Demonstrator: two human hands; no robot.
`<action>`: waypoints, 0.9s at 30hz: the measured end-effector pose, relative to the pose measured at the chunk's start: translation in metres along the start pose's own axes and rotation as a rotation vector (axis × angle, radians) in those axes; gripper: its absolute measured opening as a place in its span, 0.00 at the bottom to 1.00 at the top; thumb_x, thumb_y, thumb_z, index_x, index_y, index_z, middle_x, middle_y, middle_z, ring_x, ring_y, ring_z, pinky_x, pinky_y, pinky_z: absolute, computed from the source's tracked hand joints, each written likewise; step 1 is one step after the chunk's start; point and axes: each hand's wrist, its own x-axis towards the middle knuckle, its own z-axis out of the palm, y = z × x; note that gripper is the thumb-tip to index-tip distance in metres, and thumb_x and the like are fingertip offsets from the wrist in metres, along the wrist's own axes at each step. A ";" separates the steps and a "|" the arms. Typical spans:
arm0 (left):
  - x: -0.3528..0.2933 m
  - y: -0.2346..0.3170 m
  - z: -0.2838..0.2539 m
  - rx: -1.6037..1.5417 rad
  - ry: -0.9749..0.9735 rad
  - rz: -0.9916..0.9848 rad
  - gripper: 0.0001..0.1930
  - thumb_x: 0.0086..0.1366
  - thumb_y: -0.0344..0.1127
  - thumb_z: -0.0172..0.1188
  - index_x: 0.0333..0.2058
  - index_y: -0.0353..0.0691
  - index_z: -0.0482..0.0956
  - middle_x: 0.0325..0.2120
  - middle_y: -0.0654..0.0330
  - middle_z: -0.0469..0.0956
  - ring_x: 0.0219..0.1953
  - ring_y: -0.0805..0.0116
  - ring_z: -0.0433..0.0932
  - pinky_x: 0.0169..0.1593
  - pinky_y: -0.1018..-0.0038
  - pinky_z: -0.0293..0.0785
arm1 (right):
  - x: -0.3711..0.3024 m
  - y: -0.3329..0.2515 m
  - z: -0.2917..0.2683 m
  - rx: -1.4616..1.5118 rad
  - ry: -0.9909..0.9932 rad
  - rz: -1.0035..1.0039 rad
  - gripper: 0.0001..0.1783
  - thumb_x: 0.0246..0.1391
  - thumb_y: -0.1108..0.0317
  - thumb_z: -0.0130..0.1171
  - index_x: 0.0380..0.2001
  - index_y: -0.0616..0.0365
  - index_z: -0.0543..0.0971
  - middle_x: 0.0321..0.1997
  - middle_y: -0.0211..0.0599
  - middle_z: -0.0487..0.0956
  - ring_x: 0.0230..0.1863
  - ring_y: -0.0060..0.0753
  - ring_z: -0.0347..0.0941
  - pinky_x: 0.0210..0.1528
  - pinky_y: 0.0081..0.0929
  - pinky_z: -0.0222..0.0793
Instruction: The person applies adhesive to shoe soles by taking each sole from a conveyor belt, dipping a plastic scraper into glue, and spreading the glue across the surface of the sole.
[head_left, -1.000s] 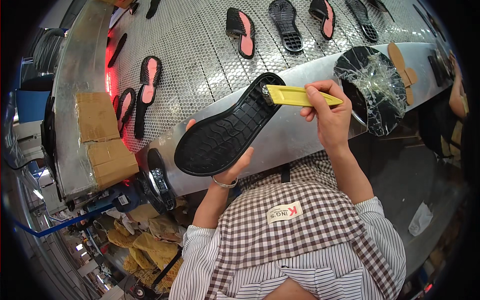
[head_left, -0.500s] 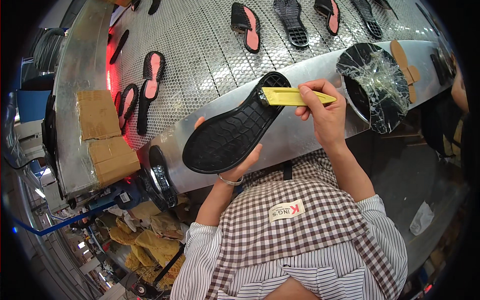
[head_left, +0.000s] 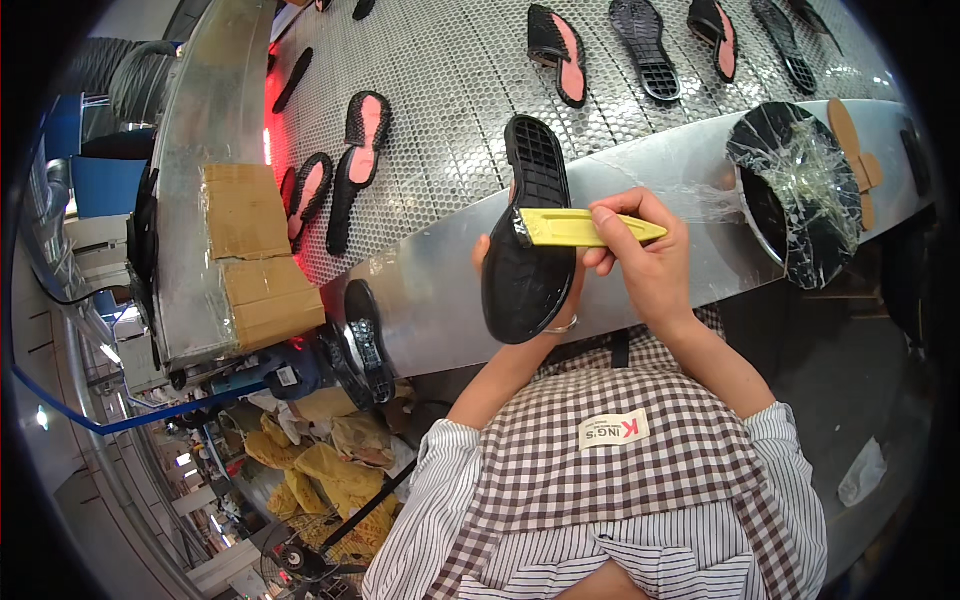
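Note:
A black shoe sole [head_left: 528,285] lies across my left hand [head_left: 573,298], its hollow gridded heel pointing away from me. Most of that hand is hidden under the sole; fingertips show along the left edge and part of the hand on the right. My right hand [head_left: 650,262] pinches the yellow handle of a flat brush [head_left: 575,228]. The brush's dark bristle end touches the sole's left edge near the middle. The sole's front part looks smooth and glossy.
Slippers with pink insoles [head_left: 365,135] and black soles [head_left: 645,50] rest on the mesh conveyor [head_left: 450,110] beyond the metal ledge [head_left: 420,300]. A plastic-covered black pot [head_left: 790,200] stands at right. Cardboard [head_left: 265,260] and another pair of soles [head_left: 365,340] are at left.
The sole has been turned more upright, heel pointing away from me. The brush has moved from the heel rim to the sole's left edge at the middle. My view has shifted left.

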 end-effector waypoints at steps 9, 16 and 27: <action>0.023 -0.004 -0.037 -0.244 -0.456 -0.337 0.39 0.59 0.70 0.43 0.56 0.43 0.62 0.32 0.50 0.75 0.29 0.61 0.75 0.33 0.67 0.73 | -0.012 -0.003 0.012 0.020 -0.105 0.020 0.05 0.60 0.72 0.55 0.34 0.64 0.75 0.27 0.33 0.78 0.21 0.16 0.74 0.19 0.12 0.68; 0.026 -0.025 -0.009 0.254 -0.124 0.234 0.37 0.60 0.63 0.51 0.60 0.45 0.56 0.45 0.51 0.71 0.41 0.62 0.74 0.45 0.67 0.73 | -0.009 -0.016 0.021 -0.105 -0.215 0.006 0.06 0.59 0.72 0.56 0.33 0.65 0.75 0.27 0.32 0.78 0.22 0.15 0.75 0.22 0.12 0.71; 0.020 -0.026 -0.022 1.040 -0.350 0.488 0.44 0.57 0.43 0.66 0.64 0.49 0.45 0.60 0.54 0.60 0.58 0.67 0.66 0.61 0.67 0.63 | 0.019 -0.042 0.018 -0.468 -0.427 -0.300 0.04 0.55 0.75 0.58 0.29 0.67 0.77 0.26 0.32 0.77 0.19 0.15 0.72 0.19 0.13 0.64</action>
